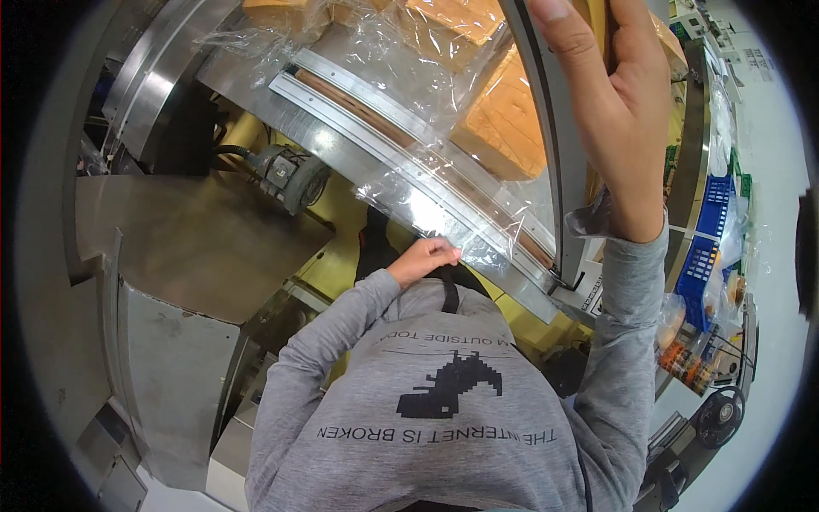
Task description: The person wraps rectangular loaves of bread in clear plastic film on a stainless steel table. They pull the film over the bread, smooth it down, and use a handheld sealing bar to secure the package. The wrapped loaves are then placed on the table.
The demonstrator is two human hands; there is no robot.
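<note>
My right hand (627, 102) is raised at the upper right, its thumb and fingers around the dark-edged lid (554, 111) of a steel packing machine; the picture's top edge cuts off the fingertips. Low in front of my body, my left hand (426, 258) is closed, with its fingertips at the loose edge of a clear plastic bag (397, 189). Whether it pinches the film is too unclear to tell. The film drapes over the metal sealing bar (358, 107) at the machine's front. Behind the bar lie orange-yellow cheese-like blocks (503, 119) in clear plastic.
A grey motor (290, 175) sits below the machine, left of my legs. Grey metal panels (175, 358) stand at the left. To the right are a blue plastic crate (704, 256), several bagged goods and a black fan (719, 416).
</note>
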